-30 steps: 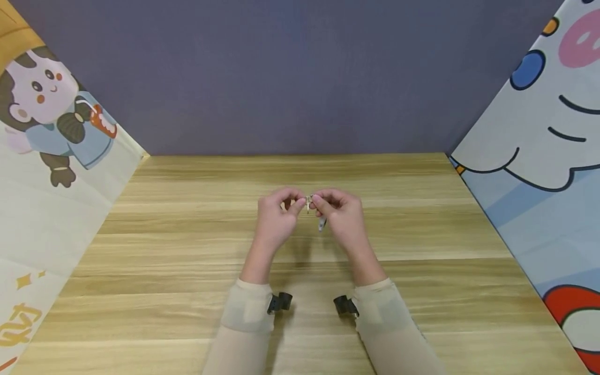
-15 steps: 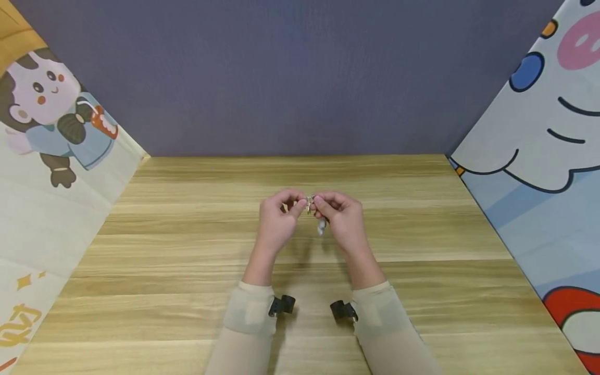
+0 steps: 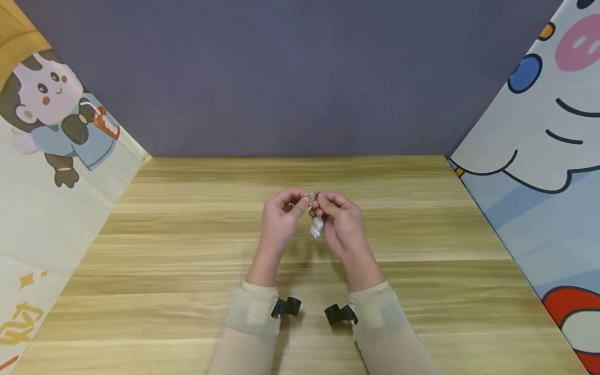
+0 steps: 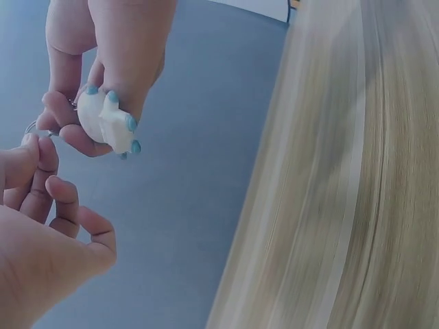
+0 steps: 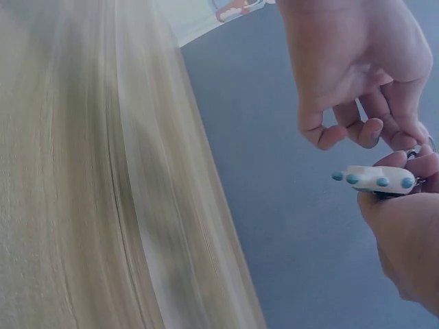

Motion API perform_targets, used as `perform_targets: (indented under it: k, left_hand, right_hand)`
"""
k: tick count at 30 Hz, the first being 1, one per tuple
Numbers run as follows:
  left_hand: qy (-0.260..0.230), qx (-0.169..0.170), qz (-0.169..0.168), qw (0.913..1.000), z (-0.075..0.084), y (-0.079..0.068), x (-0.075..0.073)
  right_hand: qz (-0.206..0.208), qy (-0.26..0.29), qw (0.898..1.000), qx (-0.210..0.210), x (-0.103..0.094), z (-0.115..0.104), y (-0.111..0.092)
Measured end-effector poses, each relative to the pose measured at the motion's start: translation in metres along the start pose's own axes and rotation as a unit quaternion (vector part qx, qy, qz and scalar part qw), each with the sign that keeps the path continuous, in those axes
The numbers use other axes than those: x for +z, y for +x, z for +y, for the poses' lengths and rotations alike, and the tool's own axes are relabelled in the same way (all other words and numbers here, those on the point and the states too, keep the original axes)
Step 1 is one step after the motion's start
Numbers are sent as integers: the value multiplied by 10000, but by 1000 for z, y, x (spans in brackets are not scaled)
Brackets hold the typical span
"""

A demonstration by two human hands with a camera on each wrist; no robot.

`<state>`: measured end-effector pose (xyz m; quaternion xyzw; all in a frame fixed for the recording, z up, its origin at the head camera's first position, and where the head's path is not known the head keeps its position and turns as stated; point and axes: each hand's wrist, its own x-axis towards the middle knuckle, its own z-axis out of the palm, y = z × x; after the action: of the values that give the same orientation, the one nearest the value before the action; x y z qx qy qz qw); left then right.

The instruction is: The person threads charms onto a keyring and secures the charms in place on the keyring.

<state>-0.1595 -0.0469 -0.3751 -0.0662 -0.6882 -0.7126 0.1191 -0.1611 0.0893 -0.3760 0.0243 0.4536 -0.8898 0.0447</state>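
Note:
A keychain hangs between both hands above the table. Its small white figurine charm (image 3: pixel 316 227) dangles below the right fingers, and blue tips show on the charm's limbs (image 4: pixel 110 120) in the left wrist view. My left hand (image 3: pixel 281 216) pinches the small metal ring end (image 3: pixel 311 196) between thumb and index finger, its other fingers curled loosely. Fingertips almost meeting the left ones, my right hand (image 3: pixel 343 221) pinches the metal part beside it. In the right wrist view the charm (image 5: pixel 384 180) lies against the right fingers, which hide part of the metal links.
The wood-grain table (image 3: pixel 187 250) spreads under both forearms. A dark grey-blue panel (image 3: pixel 300 78) rises at its back, with cartoon-printed panels at the left (image 3: pixel 51 208) and right (image 3: pixel 529 208). Black camera mounts (image 3: pixel 287 306) sit on the wrists.
The charm has swung further into view below the right fingers, turning its white side up. Both hands keep their pinch; the left one has shifted slightly right.

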Motion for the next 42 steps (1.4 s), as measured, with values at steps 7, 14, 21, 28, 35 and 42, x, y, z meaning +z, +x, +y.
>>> perform_targets:
  k: [7, 14, 21, 28, 35, 42]
  left_hand:
    - [-216, -165, 11, 9996, 1, -2, -1]
    - [716, 41, 41, 9974, 4, -3, -7]
    - [1795, 1254, -204, 9755, 13, -3, -12]
    - [2651, 1848, -567, 9446, 17, -4, -14]
    - [2764, 1798, -648, 9418, 18, -3, -13]
    - [2809, 1639, -714, 9429, 16, -1, -11]
  right_hand:
    - [87, -511, 9982, -293, 2, -1, -4]
    - [387, -2050, 9759, -637, 5, -4, -8]
    - [294, -3358, 9325, -1297, 2, -9, -12]
    - [42, -4709, 8616, -1894, 1, -20, -19]
    - [12, -4966, 8402, -2179, 2, -25, -21]
    - [110, -4861, 8476, -2124, 3, -25, -20]
